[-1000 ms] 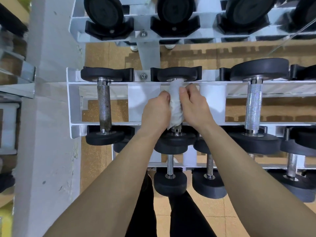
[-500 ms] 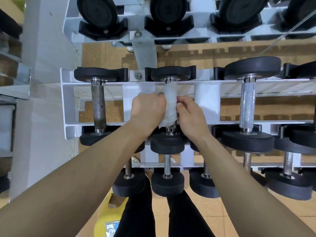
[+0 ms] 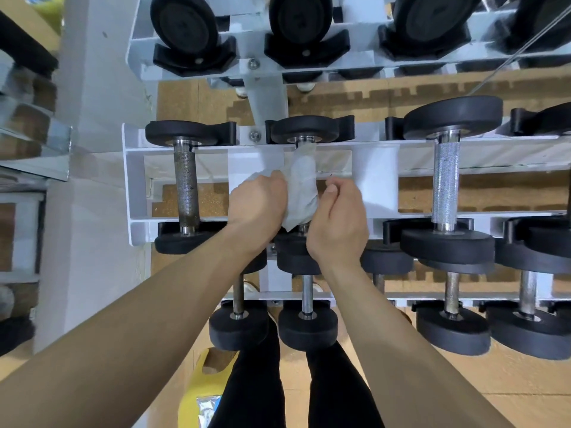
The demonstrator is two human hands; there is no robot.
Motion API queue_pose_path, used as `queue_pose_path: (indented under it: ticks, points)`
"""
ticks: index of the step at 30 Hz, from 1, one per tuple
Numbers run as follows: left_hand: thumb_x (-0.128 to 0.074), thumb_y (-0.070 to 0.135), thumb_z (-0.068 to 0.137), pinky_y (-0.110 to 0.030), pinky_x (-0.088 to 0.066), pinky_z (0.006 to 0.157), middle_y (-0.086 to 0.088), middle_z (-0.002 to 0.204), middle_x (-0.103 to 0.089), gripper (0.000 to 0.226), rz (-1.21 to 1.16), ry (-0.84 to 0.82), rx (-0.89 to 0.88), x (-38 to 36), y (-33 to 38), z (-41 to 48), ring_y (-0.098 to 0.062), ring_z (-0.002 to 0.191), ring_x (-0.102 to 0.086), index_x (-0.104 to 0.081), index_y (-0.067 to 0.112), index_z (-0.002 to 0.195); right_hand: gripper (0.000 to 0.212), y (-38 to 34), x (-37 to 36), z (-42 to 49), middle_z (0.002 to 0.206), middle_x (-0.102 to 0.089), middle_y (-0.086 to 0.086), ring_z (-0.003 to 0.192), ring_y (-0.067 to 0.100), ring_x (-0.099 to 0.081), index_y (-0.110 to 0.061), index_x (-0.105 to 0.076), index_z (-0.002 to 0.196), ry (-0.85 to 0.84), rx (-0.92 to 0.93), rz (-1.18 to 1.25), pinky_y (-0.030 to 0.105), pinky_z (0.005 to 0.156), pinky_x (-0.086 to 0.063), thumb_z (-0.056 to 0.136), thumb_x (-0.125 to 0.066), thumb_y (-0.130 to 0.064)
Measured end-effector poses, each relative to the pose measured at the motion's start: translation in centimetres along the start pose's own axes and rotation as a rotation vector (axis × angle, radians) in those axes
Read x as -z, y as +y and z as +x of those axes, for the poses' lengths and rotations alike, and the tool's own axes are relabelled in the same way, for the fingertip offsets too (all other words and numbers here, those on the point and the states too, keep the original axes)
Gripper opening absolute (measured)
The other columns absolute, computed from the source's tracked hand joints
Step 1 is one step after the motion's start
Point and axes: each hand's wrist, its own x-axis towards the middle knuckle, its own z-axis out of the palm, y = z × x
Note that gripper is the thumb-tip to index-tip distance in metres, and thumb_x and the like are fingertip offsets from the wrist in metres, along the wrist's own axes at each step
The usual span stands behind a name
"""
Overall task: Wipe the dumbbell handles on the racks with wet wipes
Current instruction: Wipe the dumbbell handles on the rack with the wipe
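Observation:
A white wet wipe (image 3: 301, 186) is wrapped round the handle of the middle dumbbell (image 3: 306, 131) on the white rack (image 3: 136, 186). My left hand (image 3: 258, 205) grips the wipe from the left, fingers curled round it. My right hand (image 3: 338, 217) is on the right side of the wipe, fingers curled at its lower part; the thumb stands a little apart from the wipe. The handle itself is hidden under the wipe. To the left lies a dark, worn dumbbell handle (image 3: 185, 186); to the right a shiny knurled one (image 3: 445, 183).
A higher rack tier (image 3: 247, 29) holds several black dumbbells. A lower tier (image 3: 278, 296) holds smaller dumbbells near my legs. A yellow bag (image 3: 200, 393) with a wipes packet lies on the cork floor by my feet. A grey wall (image 3: 92, 118) stands to the left.
The wipe has been worked round the handle and both hands shifted slightly along it. My right thumb has come off the wipe. The view has tilted, showing the yellow bag.

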Motion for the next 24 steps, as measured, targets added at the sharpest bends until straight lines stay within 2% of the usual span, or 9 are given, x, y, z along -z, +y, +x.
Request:
queue_pose_path:
  ticks: [4, 7, 9, 11, 14, 16, 18, 21, 24]
  points:
    - [-0.050, -0.011, 0.087, -0.037, -0.036, 0.057, -0.009, 0.078, -0.054, 0.023, -0.200, 0.072, 0.125, -2.4, -2.3, -1.8, -0.029, 0.065, -0.050, -0.052, 0.003, 0.105, 0.028, -0.1, 0.4, -0.2, 0.096, -0.058, -0.010, 0.089, 0.017, -0.054, -0.019, -0.058, 0.106, 0.044, -0.032, -0.040, 0.032, 0.072, -0.035, 0.107, -0.031, -0.027]
    - [-0.066, -0.015, 0.068, -0.027, -0.033, 0.039, -0.009, 0.053, -0.052, 0.027, -0.066, 0.120, 0.070, -3.9, -4.3, -4.4, -0.025, 0.041, -0.047, -0.060, -0.001, 0.090, 0.025, 0.5, 1.1, 0.3, 0.094, -0.056, -0.009, 0.084, 0.014, -0.048, -0.020, -0.059, 0.106, 0.068, -0.100, -0.037, 0.032, 0.071, -0.032, 0.107, -0.034, -0.025]
    - [-0.069, -0.012, 0.069, -0.025, -0.032, 0.037, -0.008, 0.049, -0.050, 0.025, -0.031, 0.154, 0.031, -3.4, -4.1, -4.8, -0.027, 0.037, -0.051, -0.061, 0.001, 0.088, 0.024, 0.6, 1.3, 0.5, 0.095, -0.054, -0.010, 0.085, 0.012, -0.045, -0.019, -0.059, 0.108, 0.086, -0.123, -0.038, 0.030, 0.071, -0.028, 0.107, -0.036, -0.024]
    - [-0.060, 0.010, 0.095, -0.034, -0.043, 0.047, -0.003, 0.061, -0.055, 0.002, -0.267, 0.172, 0.050, -2.1, -3.8, -4.7, -0.030, 0.054, -0.058, -0.058, 0.010, 0.095, 0.025, 0.4, 0.9, 0.3, 0.100, -0.055, -0.012, 0.089, 0.011, -0.046, -0.018, -0.060, 0.110, 0.073, -0.113, -0.036, 0.028, 0.073, -0.028, 0.106, -0.036, -0.023]
    - [-0.051, 0.036, 0.101, -0.032, -0.046, 0.058, 0.008, 0.062, -0.061, 0.024, -0.769, 0.119, 0.103, 0.7, -3.5, -4.7, -0.019, 0.065, -0.066, -0.060, 0.022, 0.085, 0.027, 0.1, 0.8, 0.0, 0.109, -0.057, -0.009, 0.102, 0.016, -0.053, -0.015, -0.061, 0.117, 0.059, -0.029, 0.007, 0.025, 0.081, -0.033, 0.106, -0.037, -0.022]
    - [-0.058, 0.030, 0.098, -0.029, -0.051, 0.060, 0.011, 0.063, -0.058, 0.022, -1.120, 0.060, 0.131, 2.4, -3.5, -5.1, -0.013, 0.065, -0.061, -0.062, 0.021, 0.078, 0.033, 0.1, 1.3, 0.0, 0.114, -0.058, -0.010, 0.111, 0.016, -0.052, -0.016, -0.061, 0.124, -0.015, 0.045, 0.021, 0.024, 0.090, -0.034, 0.106, -0.036, -0.027]
    - [-0.058, 0.014, 0.097, -0.027, -0.054, 0.063, 0.009, 0.069, -0.054, 0.015, -1.449, -0.043, 0.144, 3.8, -3.1, -5.5, -0.012, 0.070, -0.054, -0.062, 0.014, 0.083, 0.040, -0.3, 2.3, 0.1, 0.119, -0.060, -0.014, 0.115, 0.009, -0.051, -0.022, -0.060, 0.130, -0.139, 0.084, 0.086, 0.021, 0.096, -0.035, 0.105, -0.032, -0.036]
    - [-0.059, 0.003, 0.086, -0.024, -0.053, 0.063, -0.001, 0.082, -0.060, 0.011, -1.854, -0.186, 0.057, 5.1, -2.6, -5.6, -0.017, 0.079, -0.060, -0.061, 0.008, 0.095, 0.036, -2.1, 4.4, 0.6, 0.110, -0.068, -0.013, 0.104, 0.004, -0.061, -0.032, -0.066, 0.111, -0.312, -0.131, 0.444, 0.022, 0.093, -0.045, 0.109, -0.031, -0.035]
    - [-0.052, -0.002, 0.075, -0.030, -0.055, 0.067, -0.009, 0.090, -0.065, 0.030, -2.067, -0.282, -0.044, 5.5, -2.5, -5.1, -0.023, 0.083, -0.065, -0.064, 0.006, 0.100, 0.042, -2.7, 6.3, 1.9, 0.110, -0.070, 0.014, 0.095, 0.020, -0.066, -0.008, -0.067, 0.116, -0.464, -0.288, 0.556, 0.038, 0.084, -0.052, 0.107, -0.039, -0.038]
